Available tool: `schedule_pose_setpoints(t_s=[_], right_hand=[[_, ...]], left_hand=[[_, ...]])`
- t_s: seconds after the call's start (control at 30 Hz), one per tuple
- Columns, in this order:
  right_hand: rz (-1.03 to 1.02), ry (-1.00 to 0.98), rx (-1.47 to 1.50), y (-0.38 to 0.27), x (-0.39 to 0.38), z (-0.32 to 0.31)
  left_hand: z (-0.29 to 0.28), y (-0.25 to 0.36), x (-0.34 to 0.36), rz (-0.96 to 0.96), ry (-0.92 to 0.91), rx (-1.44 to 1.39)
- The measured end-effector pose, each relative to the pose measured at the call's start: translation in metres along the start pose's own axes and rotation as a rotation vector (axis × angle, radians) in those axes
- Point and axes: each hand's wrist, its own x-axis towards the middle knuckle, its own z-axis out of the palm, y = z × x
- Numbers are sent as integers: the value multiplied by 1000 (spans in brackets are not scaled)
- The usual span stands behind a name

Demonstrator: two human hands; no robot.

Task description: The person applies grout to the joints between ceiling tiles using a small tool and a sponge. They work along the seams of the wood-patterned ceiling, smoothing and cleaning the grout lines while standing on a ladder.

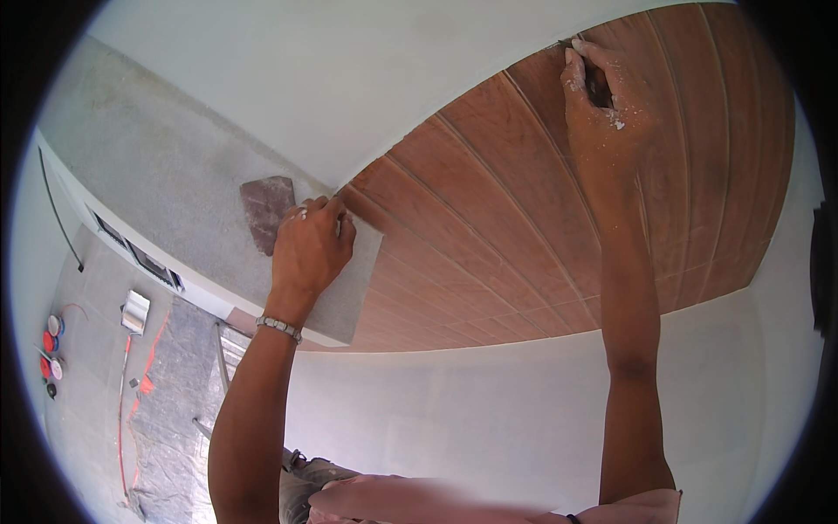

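My right hand (615, 109) is raised to the upper edge of the brown wood-plank surface (524, 175), where it meets the white wall. Its thumb and forefinger pinch together, and a small dark tip shows just past them; its kind is unclear. My left hand (312, 240) has curled fingers close to the corner where the grey ledge (175, 157), the wall and the planks meet. Whatever those fingers hold, if anything, is hidden. Beside that hand a worn, reddish-brown sheet like sandpaper (267, 210) lies on the ledge. White specks mark both hands.
Far below on the left, the floor carries a grey plastic sheet (175, 410), a paint tray (134, 312), a long red pole (123, 402) and several small red and white items (52, 342). A dark cable (59, 210) hangs by the left wall. White wall (393, 70) rises behind the planks.
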Motion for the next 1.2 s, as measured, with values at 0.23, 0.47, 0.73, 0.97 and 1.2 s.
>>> schedule_pose_setpoints(t_s=[0.23, 0.47, 0.73, 0.97, 1.2], right_hand=[[51, -10, -14, 4, 4, -4], [111, 31, 32, 4, 12, -6], [83, -96, -65, 5, 19, -21], [142, -23, -134, -4, 17, -17], [98, -16, -179, 0, 17, -13]], left_hand=[[-1, 0, 1, -12, -18, -15], [0, -1, 1, -28, -22, -28], [1, -1, 1, -20, -1, -46], [0, 0, 0, -30, -7, -63], [0, 1, 0, -43, -13, -38]])
